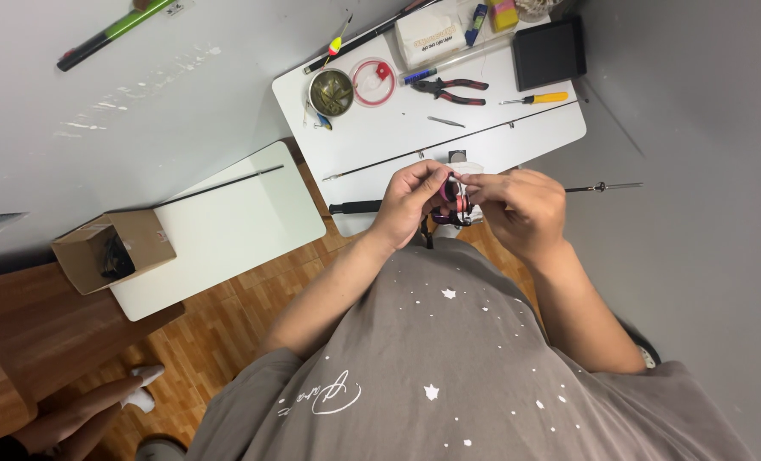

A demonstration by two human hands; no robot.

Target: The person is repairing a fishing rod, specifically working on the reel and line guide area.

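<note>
Both hands mostly cover the reel point(454, 205) (possibly a fishing reel); the box's point(114, 249) dark contents are unclear.

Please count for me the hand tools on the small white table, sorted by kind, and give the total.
Pliers: 1
Screwdriver: 1
Tweezers: 1
Total: 3 hand tools on the white table.

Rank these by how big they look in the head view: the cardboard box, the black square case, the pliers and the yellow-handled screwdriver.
1. Cardboard box
2. Black square case
3. Pliers and yellow-handled screwdriver: similar length, too close to rank, though the pliers look bulkier.
The box lies nearer the camera, which may exaggerate it.
</note>
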